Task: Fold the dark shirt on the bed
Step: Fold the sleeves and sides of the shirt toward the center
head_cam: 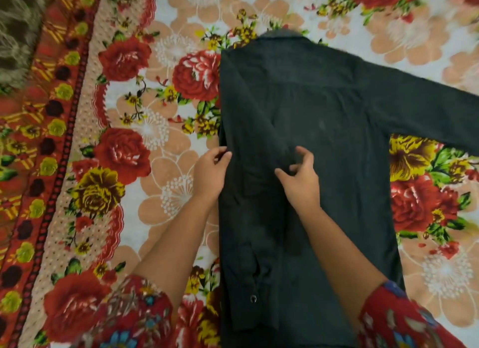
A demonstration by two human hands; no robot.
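The dark shirt (324, 130) lies back-up on the flowered bed sheet (166, 145), collar at the far end. Its left side is folded inward, and that sleeve runs down along the fold with the buttoned cuff near the bottom. The other sleeve stretches out flat to the right. My left hand (210, 174) rests at the shirt's folded left edge, fingertips touching the cloth. My right hand (300, 179) hovers over the middle of the shirt with curled, spread fingers and holds nothing that I can see.
The bed sheet has a red patterned border (51, 140) running down the left side. A dark fuzzy blanket (15, 31) lies at the top left corner. Red flowered sleeves cover both my forearms near the bottom edge.
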